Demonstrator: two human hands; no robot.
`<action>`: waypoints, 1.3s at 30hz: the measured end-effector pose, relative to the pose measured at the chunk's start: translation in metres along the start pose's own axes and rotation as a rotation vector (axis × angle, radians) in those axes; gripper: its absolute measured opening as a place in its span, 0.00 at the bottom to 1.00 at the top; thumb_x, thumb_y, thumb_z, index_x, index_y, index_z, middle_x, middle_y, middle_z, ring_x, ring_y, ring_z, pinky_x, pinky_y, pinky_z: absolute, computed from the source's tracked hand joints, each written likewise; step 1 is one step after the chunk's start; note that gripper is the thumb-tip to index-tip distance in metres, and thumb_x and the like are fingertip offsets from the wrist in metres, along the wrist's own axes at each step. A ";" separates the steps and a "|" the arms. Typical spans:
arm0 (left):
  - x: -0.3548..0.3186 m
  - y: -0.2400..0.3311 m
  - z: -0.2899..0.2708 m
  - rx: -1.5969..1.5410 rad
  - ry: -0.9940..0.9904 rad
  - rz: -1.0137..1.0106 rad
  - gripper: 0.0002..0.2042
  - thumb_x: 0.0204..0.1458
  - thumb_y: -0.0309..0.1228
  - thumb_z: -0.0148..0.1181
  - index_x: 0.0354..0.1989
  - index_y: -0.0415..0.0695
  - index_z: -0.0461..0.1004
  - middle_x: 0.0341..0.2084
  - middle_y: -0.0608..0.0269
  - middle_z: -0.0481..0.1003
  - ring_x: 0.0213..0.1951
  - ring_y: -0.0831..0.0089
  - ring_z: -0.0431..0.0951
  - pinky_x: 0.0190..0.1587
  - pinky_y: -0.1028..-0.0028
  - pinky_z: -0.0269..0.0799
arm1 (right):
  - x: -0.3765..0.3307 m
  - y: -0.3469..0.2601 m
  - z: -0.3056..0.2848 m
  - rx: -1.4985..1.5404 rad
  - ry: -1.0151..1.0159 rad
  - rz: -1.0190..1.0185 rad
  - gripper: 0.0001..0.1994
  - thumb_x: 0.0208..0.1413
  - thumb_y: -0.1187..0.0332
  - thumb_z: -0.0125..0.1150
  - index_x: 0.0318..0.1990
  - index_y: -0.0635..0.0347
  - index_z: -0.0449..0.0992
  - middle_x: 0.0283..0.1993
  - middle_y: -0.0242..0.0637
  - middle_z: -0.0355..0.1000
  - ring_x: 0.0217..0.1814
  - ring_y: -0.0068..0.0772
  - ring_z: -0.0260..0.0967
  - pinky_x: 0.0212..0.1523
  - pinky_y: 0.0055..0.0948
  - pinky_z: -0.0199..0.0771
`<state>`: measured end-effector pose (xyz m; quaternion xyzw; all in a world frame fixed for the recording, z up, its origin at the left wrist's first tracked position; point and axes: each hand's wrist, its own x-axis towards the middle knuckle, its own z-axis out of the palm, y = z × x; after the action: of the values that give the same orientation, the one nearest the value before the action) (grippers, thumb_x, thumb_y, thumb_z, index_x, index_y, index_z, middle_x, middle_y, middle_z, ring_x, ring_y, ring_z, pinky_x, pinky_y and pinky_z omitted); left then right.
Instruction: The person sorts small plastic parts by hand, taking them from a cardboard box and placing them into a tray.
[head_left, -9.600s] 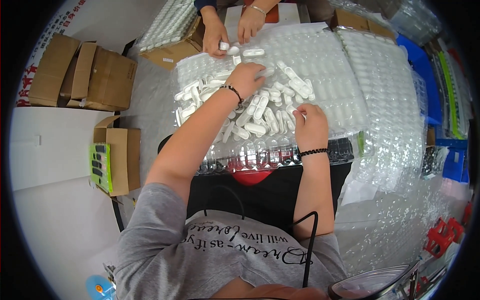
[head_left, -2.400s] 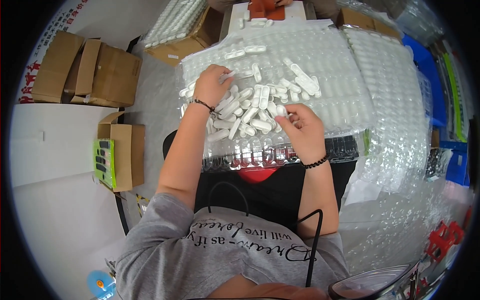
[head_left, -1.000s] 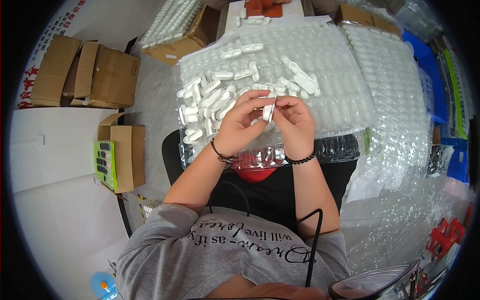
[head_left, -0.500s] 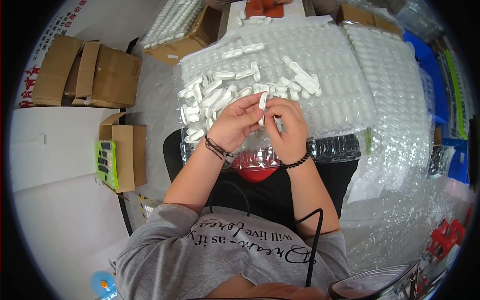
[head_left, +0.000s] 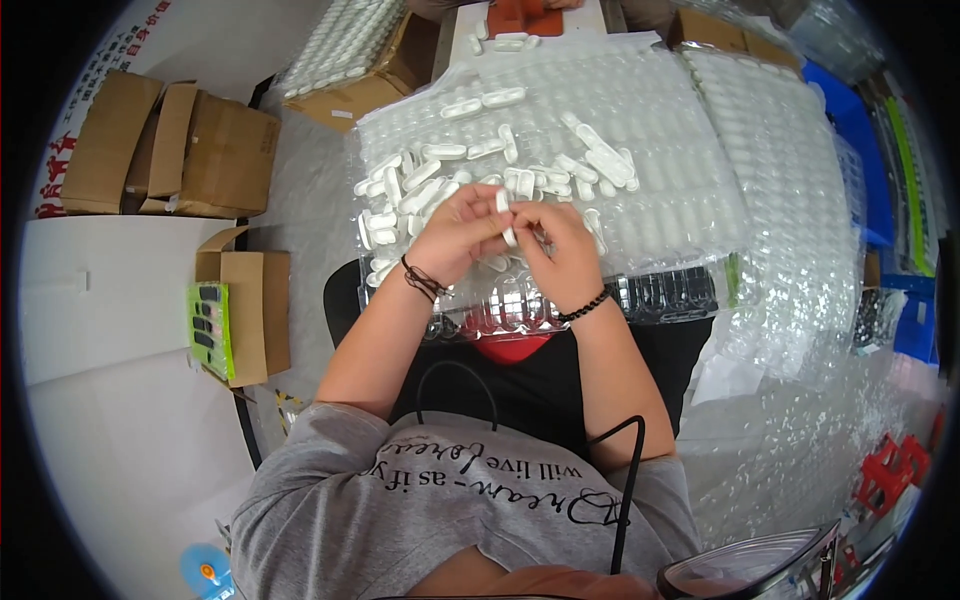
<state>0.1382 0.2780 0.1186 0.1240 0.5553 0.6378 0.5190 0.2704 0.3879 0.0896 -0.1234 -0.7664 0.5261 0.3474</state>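
A slim, oblong white plastic piece (head_left: 503,203) stands on end between the thumb and fingers of my left hand (head_left: 456,236). My right hand (head_left: 561,248) meets it from the other side, thumb and forefinger pinched against its edge. What the right fingertips grip is partly hidden. Just beyond both hands lies a loose heap of similar white oblong pieces (head_left: 424,194), some showing a hollow side. A few more pieces (head_left: 605,155) lie to the right of the heap.
Clear plastic blister trays (head_left: 660,130) cover the work surface, with more stacked trays (head_left: 790,180) at the right. Cardboard boxes (head_left: 215,150) stand at the left. Across the table, an orange-red fixture (head_left: 525,18) sits near another person's hand. White bits litter the floor (head_left: 790,450).
Both hands have shifted slightly left, carrying the white piece with them. The piece is turned a little, and a loose piece now shows just right of my right hand.
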 end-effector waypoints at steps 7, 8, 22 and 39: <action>0.061 0.047 -0.051 -0.035 0.379 0.251 0.27 0.53 0.18 0.50 0.62 0.32 0.50 0.50 0.41 0.67 0.48 0.52 0.76 0.48 0.66 0.78 | -0.002 0.000 -0.019 -0.389 0.114 0.044 0.07 0.45 0.78 0.56 0.34 0.60 0.75 0.37 0.40 0.69 0.41 0.46 0.66 0.43 0.40 0.68; 0.071 0.053 -0.065 0.005 0.421 0.253 0.27 0.54 0.19 0.52 0.62 0.32 0.51 0.53 0.40 0.65 0.49 0.51 0.76 0.49 0.67 0.78 | -0.005 0.000 -0.021 -0.579 0.074 0.140 0.09 0.45 0.78 0.57 0.36 0.61 0.75 0.38 0.41 0.69 0.43 0.47 0.65 0.44 0.40 0.67; 0.069 0.049 -0.095 1.661 0.303 0.317 0.15 0.43 0.34 0.65 0.41 0.44 0.78 0.46 0.54 0.71 0.49 0.59 0.71 0.50 0.67 0.70 | -0.012 0.015 -0.034 -0.788 -0.083 0.401 0.07 0.46 0.78 0.54 0.35 0.63 0.73 0.40 0.46 0.71 0.45 0.49 0.67 0.47 0.43 0.67; -0.012 -0.002 0.030 0.126 -0.077 0.128 0.12 0.56 0.29 0.60 0.46 0.38 0.73 0.39 0.66 0.75 0.40 0.78 0.76 0.43 0.77 0.74 | -0.004 -0.006 -0.026 0.577 0.076 0.119 0.07 0.51 0.84 0.57 0.37 0.66 0.74 0.44 0.37 0.67 0.45 0.25 0.68 0.45 0.23 0.70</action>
<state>0.1668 0.2856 0.1328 0.2160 0.5647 0.6283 0.4895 0.2919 0.4019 0.0989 -0.0837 -0.5629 0.7368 0.3651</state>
